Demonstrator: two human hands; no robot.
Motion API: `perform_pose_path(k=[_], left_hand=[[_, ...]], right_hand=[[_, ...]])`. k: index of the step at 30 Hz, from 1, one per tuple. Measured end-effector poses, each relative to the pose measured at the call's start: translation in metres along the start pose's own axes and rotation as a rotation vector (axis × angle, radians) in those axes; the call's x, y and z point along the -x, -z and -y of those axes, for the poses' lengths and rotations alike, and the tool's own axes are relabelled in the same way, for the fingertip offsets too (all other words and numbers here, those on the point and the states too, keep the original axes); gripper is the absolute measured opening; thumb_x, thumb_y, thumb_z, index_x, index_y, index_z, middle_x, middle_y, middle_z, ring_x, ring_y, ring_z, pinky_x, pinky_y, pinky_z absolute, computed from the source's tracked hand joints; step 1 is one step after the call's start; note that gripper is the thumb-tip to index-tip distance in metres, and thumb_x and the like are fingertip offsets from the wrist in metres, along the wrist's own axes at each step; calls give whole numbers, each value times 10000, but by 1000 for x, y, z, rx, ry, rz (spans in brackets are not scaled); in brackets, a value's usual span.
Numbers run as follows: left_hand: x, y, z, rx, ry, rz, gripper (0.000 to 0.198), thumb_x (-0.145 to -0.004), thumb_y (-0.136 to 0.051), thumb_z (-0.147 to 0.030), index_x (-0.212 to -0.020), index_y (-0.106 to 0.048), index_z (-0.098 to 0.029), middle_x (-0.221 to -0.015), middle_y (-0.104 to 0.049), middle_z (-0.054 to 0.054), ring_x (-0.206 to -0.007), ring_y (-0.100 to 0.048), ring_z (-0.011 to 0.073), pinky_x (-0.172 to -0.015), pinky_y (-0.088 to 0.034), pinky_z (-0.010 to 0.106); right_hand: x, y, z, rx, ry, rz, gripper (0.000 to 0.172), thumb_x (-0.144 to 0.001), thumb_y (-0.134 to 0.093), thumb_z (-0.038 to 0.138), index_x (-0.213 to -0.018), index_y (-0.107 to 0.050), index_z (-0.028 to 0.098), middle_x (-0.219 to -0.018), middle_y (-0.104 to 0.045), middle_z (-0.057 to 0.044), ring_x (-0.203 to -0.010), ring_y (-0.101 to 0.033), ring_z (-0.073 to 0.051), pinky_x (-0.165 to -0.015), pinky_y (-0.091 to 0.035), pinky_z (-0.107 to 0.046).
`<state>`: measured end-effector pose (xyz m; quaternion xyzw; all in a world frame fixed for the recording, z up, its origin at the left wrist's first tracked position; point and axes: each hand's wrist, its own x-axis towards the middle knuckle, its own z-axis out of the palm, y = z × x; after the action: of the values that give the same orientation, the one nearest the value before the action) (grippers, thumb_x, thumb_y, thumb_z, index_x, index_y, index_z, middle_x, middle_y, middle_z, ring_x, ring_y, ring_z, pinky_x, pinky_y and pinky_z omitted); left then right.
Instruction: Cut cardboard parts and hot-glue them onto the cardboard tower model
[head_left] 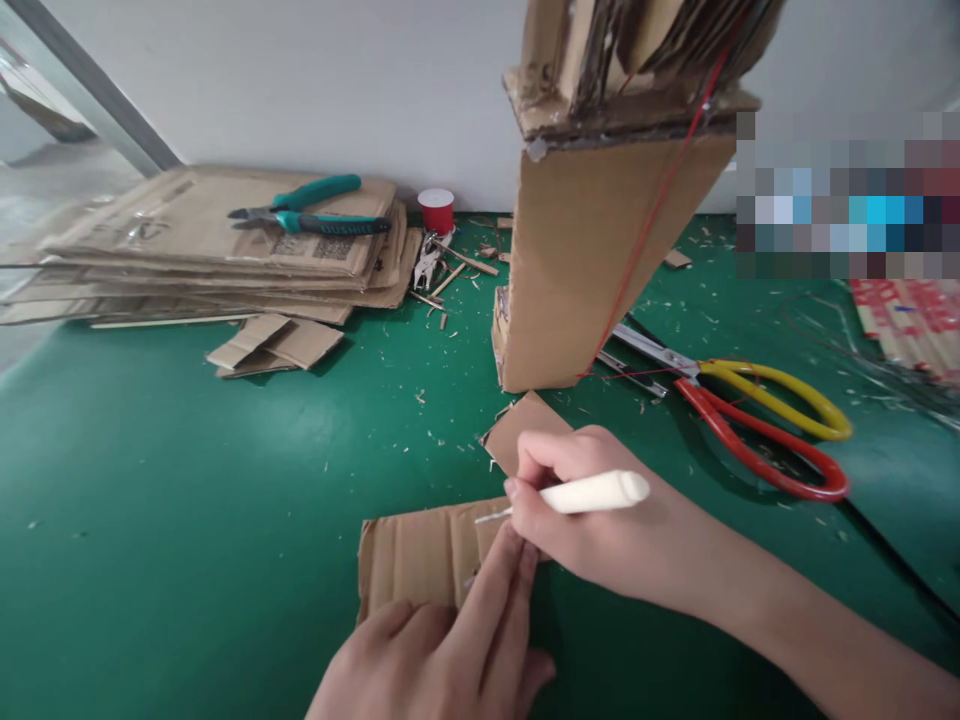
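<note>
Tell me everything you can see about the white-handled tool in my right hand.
The white-handled tool has a thick, smooth, plastic-looking handle with a rounded butt end. The right hand holds it like a pen, the butt pointing rightward in the picture. Beyond the fingers, a thin, pale strip points left over the cardboard piece; whether it touches, or is a blade, I can't tell.

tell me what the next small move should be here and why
Perhaps draw the white-handled tool slowly along the cardboard piece: the right hand grips it with its thin tip over the cardboard, while the left hand seems to steady that piece.
</note>
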<state>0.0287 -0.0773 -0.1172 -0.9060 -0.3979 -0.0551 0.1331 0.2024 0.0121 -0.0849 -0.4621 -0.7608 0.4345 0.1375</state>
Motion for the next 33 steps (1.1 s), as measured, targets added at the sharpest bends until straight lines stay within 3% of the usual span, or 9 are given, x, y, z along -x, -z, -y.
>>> perform_pose_path(k=[5, 10, 16, 24, 29, 33], left_hand=[[-2, 4, 2, -31, -25, 13, 367, -904, -432, -284, -1207, -615, -186, -1264, -604, 36, -424, -520, 61, -383, -430, 225], [-1, 2, 1, -53, -9, -52, 362, -885, -462, -280, -1193, -626, -183, -1268, -600, 40, -405, -499, 52, -381, -411, 224], [-1, 2, 0, -60, -23, -47, 370, -882, -473, -304, -1200, -618, -183, -1286, -584, 43, -419, -512, 61, -395, -408, 232], [0, 4, -1, -26, -24, 9, 392, -910, -437, -342, -1256, -564, -208, -1229, -632, 46, -429, -511, 67, -395, -393, 247], [1, 3, -6, -6, -6, 12, 354, -921, -429, -340, -1191, -607, -197, -951, -720, 39, -434, -503, 79, -398, -355, 255], [1, 3, -8, 4, -15, 27, 329, -930, -422, -352, -1127, -637, -199, -817, -714, 25, -436, -518, 89, -389, -322, 263]], right_hand=[[8, 9, -10, 15, -50, -31, 246, -848, -459, 256, -622, -384, 199, -521, -419, 61, -492, -366, -76, -445, -268, -222], [17, 15, -20, 59, -70, -67, 253, -859, -450, 268, -621, -390, 204, -517, -419, 57, -478, -356, -80, -424, -253, -220], [24, 19, -15, -25, -31, -261, 273, -868, -487, 298, -620, -421, 205, -517, -458, 55, -470, -414, -77, -425, -298, -211], [9, 14, 9, -169, 20, -33, 241, -861, -516, 384, -713, -490, 195, -615, -497, 43, -520, -439, -78, -444, -317, -205], [-1, 3, 15, -40, 98, 19, 294, -871, -477, 340, -624, -429, 187, -632, -524, 30, -620, -461, -97, -545, -335, -231], [-4, -4, 18, 10, 84, 68, 327, -887, -423, 352, -605, -386, 190, -587, -476, 27, -592, -415, -96, -499, -292, -231]])
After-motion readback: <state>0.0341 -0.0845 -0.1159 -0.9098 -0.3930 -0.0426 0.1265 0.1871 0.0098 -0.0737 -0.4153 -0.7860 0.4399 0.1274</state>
